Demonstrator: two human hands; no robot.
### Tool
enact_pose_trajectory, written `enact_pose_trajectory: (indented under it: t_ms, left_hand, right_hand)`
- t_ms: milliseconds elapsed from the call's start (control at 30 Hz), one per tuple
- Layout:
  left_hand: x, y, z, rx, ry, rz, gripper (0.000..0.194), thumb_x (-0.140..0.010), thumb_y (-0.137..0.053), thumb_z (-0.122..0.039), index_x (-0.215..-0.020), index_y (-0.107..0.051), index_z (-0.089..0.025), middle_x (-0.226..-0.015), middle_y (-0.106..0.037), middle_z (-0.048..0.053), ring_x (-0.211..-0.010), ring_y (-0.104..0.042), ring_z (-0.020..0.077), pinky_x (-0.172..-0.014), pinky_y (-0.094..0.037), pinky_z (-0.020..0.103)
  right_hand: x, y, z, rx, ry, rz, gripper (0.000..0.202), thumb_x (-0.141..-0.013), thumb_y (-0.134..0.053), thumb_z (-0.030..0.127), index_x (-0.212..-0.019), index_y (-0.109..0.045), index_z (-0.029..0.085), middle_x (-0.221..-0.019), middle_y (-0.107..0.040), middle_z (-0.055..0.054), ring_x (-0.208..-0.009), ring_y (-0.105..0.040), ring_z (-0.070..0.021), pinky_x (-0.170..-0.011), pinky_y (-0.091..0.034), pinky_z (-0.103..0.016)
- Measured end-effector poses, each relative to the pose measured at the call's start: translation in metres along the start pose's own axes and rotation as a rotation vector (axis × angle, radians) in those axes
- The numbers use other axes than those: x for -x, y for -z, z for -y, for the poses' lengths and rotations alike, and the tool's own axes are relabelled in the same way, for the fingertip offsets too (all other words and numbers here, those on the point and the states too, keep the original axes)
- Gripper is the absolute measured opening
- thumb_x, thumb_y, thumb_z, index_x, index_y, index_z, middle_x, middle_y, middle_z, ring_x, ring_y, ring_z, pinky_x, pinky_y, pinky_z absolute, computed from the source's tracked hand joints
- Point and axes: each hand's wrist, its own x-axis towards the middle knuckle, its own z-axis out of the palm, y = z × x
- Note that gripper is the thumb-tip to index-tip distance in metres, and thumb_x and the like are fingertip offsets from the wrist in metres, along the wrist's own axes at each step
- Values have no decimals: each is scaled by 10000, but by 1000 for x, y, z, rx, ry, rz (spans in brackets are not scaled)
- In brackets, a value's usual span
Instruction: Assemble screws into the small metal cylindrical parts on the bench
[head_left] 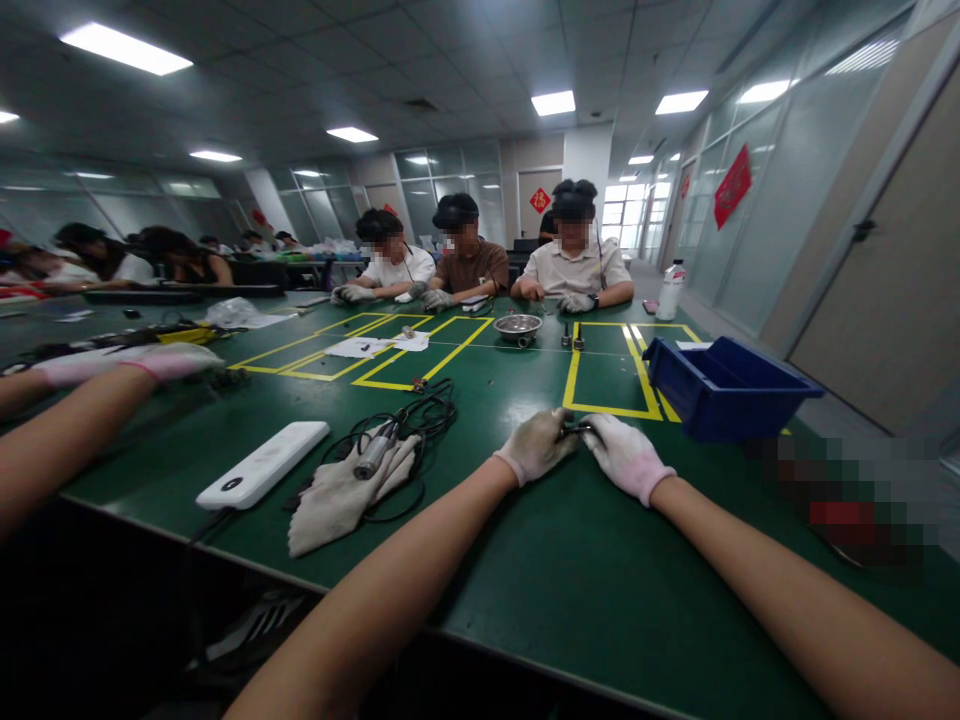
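Note:
Both my hands wear pale work gloves and meet above the green table. My left hand (536,446) pinches one end of a small dark rod-like part (576,429), and my right hand (625,456) closes on its other end. Fingers cover most of that part, so its exact kind does not show. Beyond my hands, two dark metal pieces (572,338) stand upright near a yellow tape line. A steel bowl (517,326) sits behind, with a small round metal piece (523,342) by its front rim.
To the right stands a blue bin (731,385). On the left lie a white power strip (262,465), loose gloves (345,500) and a corded cylindrical tool (377,452). A co-worker's gloved hand (176,362) reaches in from the left; several people sit opposite. A bottle (671,291) stands far right.

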Motion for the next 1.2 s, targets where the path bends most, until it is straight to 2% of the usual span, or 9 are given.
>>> enact_pose_trajectory:
  t_ms: [233, 433, 567, 700, 767, 900, 1000, 1133, 1200]
  left_hand:
    - [0, -5, 1, 29, 43, -100, 344, -859, -503, -285, -1175, -482, -151, -1049, -598, 94, -917, -588, 191, -816, -467, 309]
    - [-2, -8, 4, 36, 45, -111, 348, -835, -544, -263, -1163, -494, -159, -1026, -600, 79, -923, -586, 188, -830, -470, 315]
    - [-3, -8, 7, 13, 34, -137, 453, -769, -648, -334, -1163, -494, -172, -1031, -608, 76, -941, -590, 204, -837, -475, 327]
    - [-2, -5, 11, -36, -86, -168, 552, -714, -699, -419, -1157, -494, -161, -1052, -609, 91, -975, -583, 217, -856, -467, 332]
    - [-1, -2, 11, -54, -99, -166, 580, -709, -686, -476, -1154, -492, -159, -1043, -617, 91, -943, -597, 207, -821, -475, 313]
    - [4, 5, 4, -97, -60, -60, 546, -730, -619, -562, -1124, -523, -196, -925, -658, 44, -781, -635, 174, -678, -477, 262]
    - [8, 10, -3, -110, -104, -13, 458, -769, -564, -575, -1034, -573, -200, -853, -672, 34, -743, -642, 167, -645, -459, 245]
    - [10, 14, -8, -79, -101, -52, 427, -795, -536, -566, -1010, -592, -202, -835, -676, 37, -752, -642, 169, -661, -459, 253]
    - [9, 14, -9, -15, -65, -75, 429, -811, -523, -553, -1053, -582, -203, -842, -673, 37, -760, -639, 166, -674, -465, 258]
  right_hand:
    - [-2, -1, 0, 7, -45, -37, 256, -926, -373, 320, -1093, -538, 217, -1052, -611, -71, -872, -603, -185, -736, -429, -287]
    - [-1, -2, -2, -7, -44, -51, 251, -920, -377, 328, -1069, -549, 222, -1036, -615, -66, -864, -601, -183, -735, -432, -288]
    - [-2, -2, -7, -104, 10, -46, 245, -910, -403, 313, -1059, -562, 201, -1002, -621, -68, -911, -590, -180, -796, -435, -289]
    - [-2, 1, -12, -195, 74, -27, 241, -907, -408, 289, -1049, -573, 184, -965, -626, -63, -890, -585, -172, -804, -441, -291]
    - [0, 2, -12, -221, 98, -25, 239, -903, -416, 279, -1049, -578, 179, -960, -625, -65, -884, -584, -171, -800, -443, -294]
    - [2, 5, -5, -279, 136, -4, 228, -894, -430, 276, -1012, -596, 174, -945, -632, -62, -864, -591, -169, -780, -446, -293]
    - [2, 9, 0, -372, 90, 30, 220, -885, -440, 282, -974, -610, 175, -898, -651, -46, -820, -605, -160, -734, -453, -281]
    - [-1, 13, 5, -489, 1, 58, 220, -856, -475, 319, -908, -627, 170, -844, -660, -36, -764, -613, -159, -683, -463, -275]
    - [-2, 12, 6, -592, -90, 70, 249, -854, -461, 354, -881, -620, 164, -778, -652, -31, -662, -604, -145, -582, -459, -252]
